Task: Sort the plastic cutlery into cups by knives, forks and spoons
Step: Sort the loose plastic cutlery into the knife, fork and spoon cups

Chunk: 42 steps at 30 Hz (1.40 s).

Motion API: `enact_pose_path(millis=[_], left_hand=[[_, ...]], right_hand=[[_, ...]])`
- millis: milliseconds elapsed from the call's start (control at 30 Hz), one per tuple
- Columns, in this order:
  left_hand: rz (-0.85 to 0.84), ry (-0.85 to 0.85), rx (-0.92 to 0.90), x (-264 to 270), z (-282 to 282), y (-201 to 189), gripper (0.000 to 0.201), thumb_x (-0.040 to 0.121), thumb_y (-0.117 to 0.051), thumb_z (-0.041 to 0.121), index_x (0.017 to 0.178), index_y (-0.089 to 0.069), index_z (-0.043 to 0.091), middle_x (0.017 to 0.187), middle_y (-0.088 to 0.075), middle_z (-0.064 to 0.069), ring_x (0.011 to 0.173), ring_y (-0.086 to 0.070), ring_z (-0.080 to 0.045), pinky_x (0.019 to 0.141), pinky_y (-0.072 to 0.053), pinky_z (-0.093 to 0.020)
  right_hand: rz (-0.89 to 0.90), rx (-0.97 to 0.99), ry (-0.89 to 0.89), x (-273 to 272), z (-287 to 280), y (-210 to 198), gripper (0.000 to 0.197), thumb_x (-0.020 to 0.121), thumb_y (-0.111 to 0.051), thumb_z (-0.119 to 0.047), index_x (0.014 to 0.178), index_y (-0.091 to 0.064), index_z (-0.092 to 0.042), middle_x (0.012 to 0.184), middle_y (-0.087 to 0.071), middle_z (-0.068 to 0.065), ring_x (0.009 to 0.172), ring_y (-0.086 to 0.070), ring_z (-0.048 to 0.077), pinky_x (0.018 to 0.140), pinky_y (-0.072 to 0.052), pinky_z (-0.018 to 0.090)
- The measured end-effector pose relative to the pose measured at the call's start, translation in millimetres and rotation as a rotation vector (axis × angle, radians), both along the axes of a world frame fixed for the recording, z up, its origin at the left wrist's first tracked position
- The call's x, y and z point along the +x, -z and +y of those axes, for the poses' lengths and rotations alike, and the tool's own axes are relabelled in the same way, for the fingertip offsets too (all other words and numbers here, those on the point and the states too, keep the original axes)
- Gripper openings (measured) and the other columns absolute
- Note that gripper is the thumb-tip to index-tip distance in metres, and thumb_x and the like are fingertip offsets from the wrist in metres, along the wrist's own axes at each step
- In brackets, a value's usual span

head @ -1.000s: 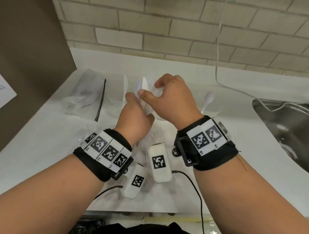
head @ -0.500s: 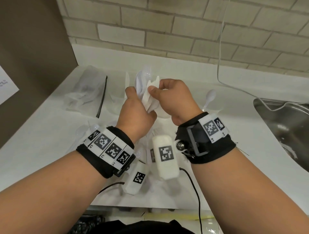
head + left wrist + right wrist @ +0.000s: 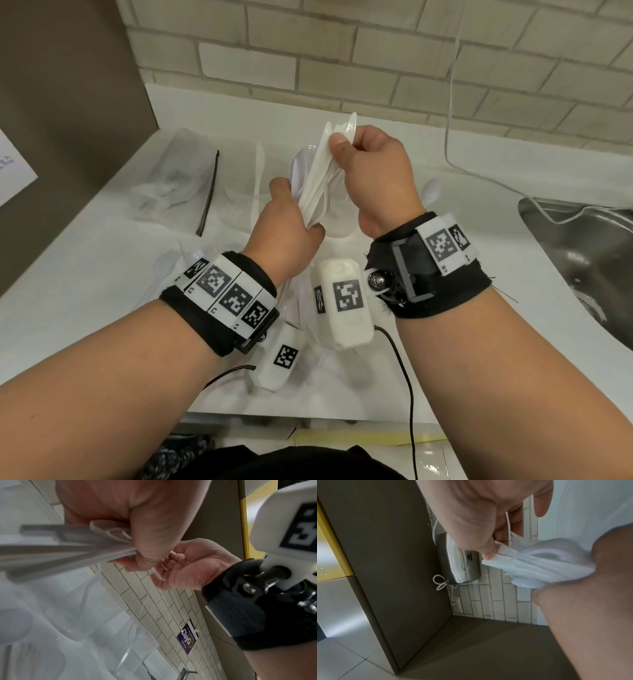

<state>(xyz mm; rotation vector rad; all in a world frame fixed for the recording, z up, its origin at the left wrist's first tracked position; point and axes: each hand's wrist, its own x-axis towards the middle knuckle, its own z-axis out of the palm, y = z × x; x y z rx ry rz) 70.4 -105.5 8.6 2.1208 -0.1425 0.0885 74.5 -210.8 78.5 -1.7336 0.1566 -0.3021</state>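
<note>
My left hand [image 3: 291,219] grips a bundle of white plastic cutlery [image 3: 318,178] by the lower handles, held above the counter. My right hand [image 3: 346,144] pinches the upper end of one or more pieces in that bundle between thumb and fingers. In the left wrist view the handles [image 3: 68,545] fan out of my fist. The right wrist view has my thumb pressed on a white piece [image 3: 505,557]. Clear cups stand behind the hands: the left cup [image 3: 239,205] holds a knife [image 3: 258,171], the right one, mostly hidden, a spoon [image 3: 432,190]. A middle cup [image 3: 337,228] is partly hidden.
Loose white spoons [image 3: 171,265] lie on the white counter [image 3: 85,274] left of my left wrist. A crumpled clear bag [image 3: 171,181] and a black strip [image 3: 209,192] lie at the back left. A steel sink [image 3: 589,253] sits at the right, with a white cable [image 3: 448,102] hanging nearby.
My right hand has risen along the bundle and now pinches its top end. The pieces have drawn upward and fanned out while my left hand keeps hold of the handles.
</note>
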Motion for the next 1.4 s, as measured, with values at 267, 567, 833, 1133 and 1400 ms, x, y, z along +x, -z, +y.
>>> enact_pose_path(millis=[267,567,833,1133,1400], left_hand=[[-0.018,-0.004,-0.019,-1,2,1,0.049,0.088,-0.059,0.01,0.126,-0.03,0.006,0.078,-0.047,0.007,0.063,-0.05,-0.004,0.046,-0.035,-0.015],[-0.054,0.002,0.003,-1,4,-3,0.044,0.088,-0.059,0.012,0.121,-0.031,0.006,0.076,-0.047,0.006,0.061,-0.049,-0.005,0.042,-0.035,-0.011],[-0.021,0.12,0.071,-2,7,-1,0.036,0.091,-0.05,0.008,0.121,-0.033,-0.005,0.067,-0.043,0.0,0.054,-0.042,-0.009,0.045,-0.039,-0.012],[0.192,0.146,-0.371,0,9,-1,0.049,0.084,-0.061,0.033,0.121,-0.039,0.009,0.093,-0.057,-0.02,0.067,-0.055,-0.019,0.062,-0.053,-0.04],[0.239,0.056,-0.788,9,17,-8,0.035,0.094,-0.057,0.013,0.124,-0.041,0.009,0.08,-0.049,0.002,0.055,-0.047,-0.009,0.054,-0.045,-0.026]], right_hand=[[0.103,0.061,-0.119,-5,6,11,0.019,0.091,-0.062,-0.015,0.104,-0.068,-0.003,0.093,-0.072,0.007,0.081,-0.068,0.017,0.068,-0.054,0.023],[0.061,0.201,-0.003,-3,3,-5,0.017,0.09,-0.065,-0.016,0.105,-0.069,-0.009,0.08,-0.066,-0.008,0.062,-0.058,-0.005,0.047,-0.041,0.004],[-0.056,0.348,0.008,3,-11,-35,0.007,0.097,-0.054,-0.017,0.094,-0.06,-0.014,0.084,-0.072,0.006,0.074,-0.069,0.017,0.053,-0.052,0.015],[-0.395,0.706,0.092,7,-31,-57,0.027,0.103,-0.037,-0.019,0.123,-0.042,-0.001,0.087,-0.053,0.013,0.063,-0.063,0.025,0.068,-0.06,0.046],[-0.06,0.285,0.07,-7,-14,-1,0.017,0.101,-0.037,-0.028,0.108,-0.045,-0.015,0.06,-0.041,0.0,0.041,-0.033,0.011,0.041,-0.029,0.022]])
